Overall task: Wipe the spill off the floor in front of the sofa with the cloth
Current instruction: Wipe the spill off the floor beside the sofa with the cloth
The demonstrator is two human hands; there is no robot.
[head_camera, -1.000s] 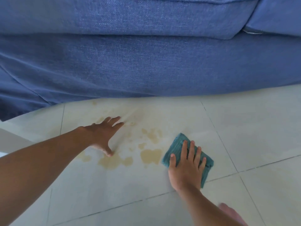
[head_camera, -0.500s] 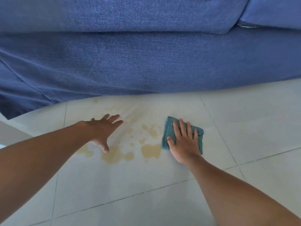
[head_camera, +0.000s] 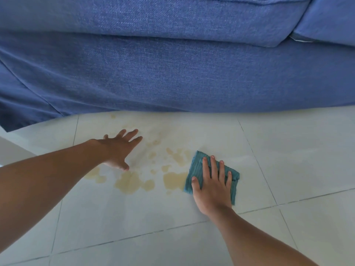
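1. We pressed our right hand (head_camera: 213,187) flat, fingers spread, on the folded teal cloth (head_camera: 196,169), which lay on the floor (head_camera: 288,150) at the right-hand end of the spill (head_camera: 134,181); the hand pinned the cloth down and did not clench it.
2. Our left hand (head_camera: 119,148) rested open on the tile, fingers extended toward the sofa (head_camera: 172,73), its thumb just beside the nearest tan puddle. It held nothing.
3. The spill lay between the two hands: several tan puddles in a row nearer to us, smaller drops beyond them, and a faint streaked film reaching to the floor's far edge, where the sofa base met it.
4. The cloth's left edge touched the rightmost puddle. The tile to the right of the cloth showed no stain.
5. We judged the wiping barely begun: every visible puddle was still wet and unbroken, and the drops near the sofa were untouched. What remained was to draw the cloth leftward across the puddles, then along the sofa base.
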